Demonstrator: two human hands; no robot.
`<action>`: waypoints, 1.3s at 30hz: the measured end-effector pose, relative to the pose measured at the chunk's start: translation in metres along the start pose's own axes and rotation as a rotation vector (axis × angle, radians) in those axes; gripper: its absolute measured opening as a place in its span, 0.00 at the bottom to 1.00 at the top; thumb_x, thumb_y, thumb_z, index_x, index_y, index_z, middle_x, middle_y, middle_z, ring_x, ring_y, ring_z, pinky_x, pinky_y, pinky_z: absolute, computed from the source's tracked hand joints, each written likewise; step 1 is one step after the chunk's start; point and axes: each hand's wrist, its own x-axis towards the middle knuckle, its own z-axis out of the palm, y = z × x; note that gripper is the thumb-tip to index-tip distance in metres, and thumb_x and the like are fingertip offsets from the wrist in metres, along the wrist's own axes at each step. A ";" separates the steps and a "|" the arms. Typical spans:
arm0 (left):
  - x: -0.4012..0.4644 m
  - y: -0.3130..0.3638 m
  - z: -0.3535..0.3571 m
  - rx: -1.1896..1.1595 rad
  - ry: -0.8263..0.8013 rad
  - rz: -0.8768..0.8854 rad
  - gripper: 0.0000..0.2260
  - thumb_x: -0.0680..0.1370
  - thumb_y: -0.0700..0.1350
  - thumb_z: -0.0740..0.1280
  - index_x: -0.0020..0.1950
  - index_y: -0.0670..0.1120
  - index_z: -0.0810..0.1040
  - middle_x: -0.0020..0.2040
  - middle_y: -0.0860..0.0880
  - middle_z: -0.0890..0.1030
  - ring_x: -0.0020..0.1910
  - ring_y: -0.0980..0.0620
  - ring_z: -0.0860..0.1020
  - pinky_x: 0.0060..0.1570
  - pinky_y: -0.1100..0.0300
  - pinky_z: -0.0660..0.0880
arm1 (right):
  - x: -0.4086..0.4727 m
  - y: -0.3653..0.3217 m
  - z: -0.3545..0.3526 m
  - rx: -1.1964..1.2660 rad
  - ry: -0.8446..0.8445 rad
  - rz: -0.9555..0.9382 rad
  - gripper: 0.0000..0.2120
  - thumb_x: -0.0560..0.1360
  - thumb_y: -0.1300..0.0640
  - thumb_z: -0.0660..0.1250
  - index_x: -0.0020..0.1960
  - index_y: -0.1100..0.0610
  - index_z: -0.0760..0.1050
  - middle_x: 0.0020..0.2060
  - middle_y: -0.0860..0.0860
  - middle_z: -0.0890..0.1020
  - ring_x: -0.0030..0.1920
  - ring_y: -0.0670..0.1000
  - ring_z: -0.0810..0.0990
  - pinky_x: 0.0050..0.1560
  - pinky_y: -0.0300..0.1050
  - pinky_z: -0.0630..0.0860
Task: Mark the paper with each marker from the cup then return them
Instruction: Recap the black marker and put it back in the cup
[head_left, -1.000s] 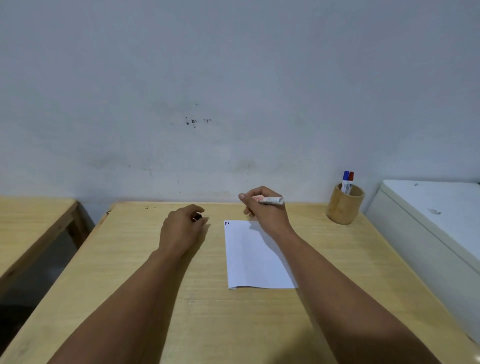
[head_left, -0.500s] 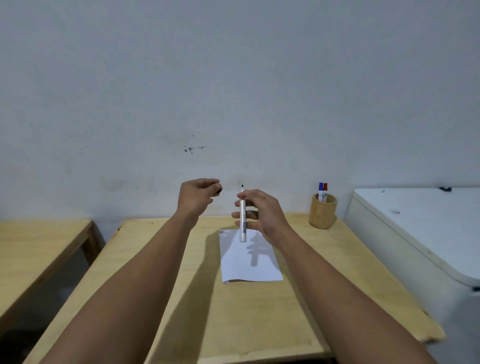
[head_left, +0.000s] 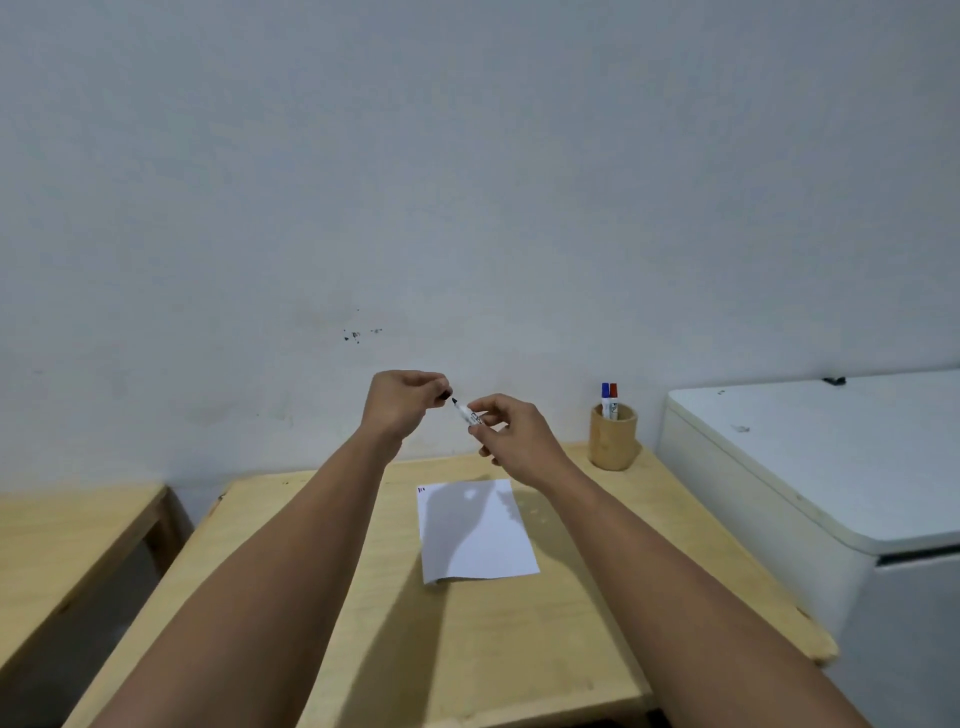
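My right hand (head_left: 511, 434) grips a white marker (head_left: 466, 412) with a black tip, held in the air and pointing up-left. My left hand (head_left: 402, 400) pinches its black cap (head_left: 444, 396) a little apart from the tip. Both hands hover above the white paper (head_left: 475, 535), which lies on the wooden table (head_left: 363, 649) and carries small marks at its top left corner. The wooden cup (head_left: 613, 435) stands at the table's back right with a blue marker (head_left: 605, 397) and a red marker (head_left: 613, 399) upright inside.
A white chest-like appliance (head_left: 831, 467) borders the table on the right. A second wooden table (head_left: 57, 540) stands to the left across a gap. The grey wall (head_left: 467, 208) rises right behind the table.
Both hands rose off the table. The right hand turned the marker from upright to tip up-left, and the left hand brought the cap close to the tip. The camera tilted up.
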 end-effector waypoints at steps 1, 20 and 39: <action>0.001 0.001 0.003 0.008 -0.007 0.006 0.05 0.79 0.41 0.72 0.51 0.41 0.88 0.46 0.46 0.88 0.35 0.61 0.84 0.45 0.62 0.74 | 0.000 0.001 -0.003 -0.002 0.003 0.004 0.12 0.81 0.59 0.71 0.63 0.52 0.83 0.49 0.49 0.82 0.35 0.50 0.85 0.45 0.44 0.79; 0.014 0.011 0.114 -0.052 -0.146 0.023 0.06 0.80 0.41 0.68 0.51 0.45 0.86 0.50 0.46 0.88 0.46 0.52 0.87 0.53 0.53 0.80 | 0.020 0.034 -0.061 0.133 0.279 0.066 0.08 0.81 0.60 0.73 0.50 0.47 0.82 0.41 0.48 0.84 0.35 0.50 0.84 0.50 0.56 0.86; 0.084 -0.117 0.291 0.341 -0.378 -0.026 0.33 0.70 0.57 0.79 0.72 0.52 0.73 0.64 0.51 0.83 0.58 0.49 0.83 0.58 0.47 0.81 | 0.121 0.149 -0.174 -0.002 0.568 0.234 0.05 0.80 0.58 0.72 0.56 0.53 0.79 0.41 0.47 0.86 0.41 0.46 0.85 0.37 0.36 0.74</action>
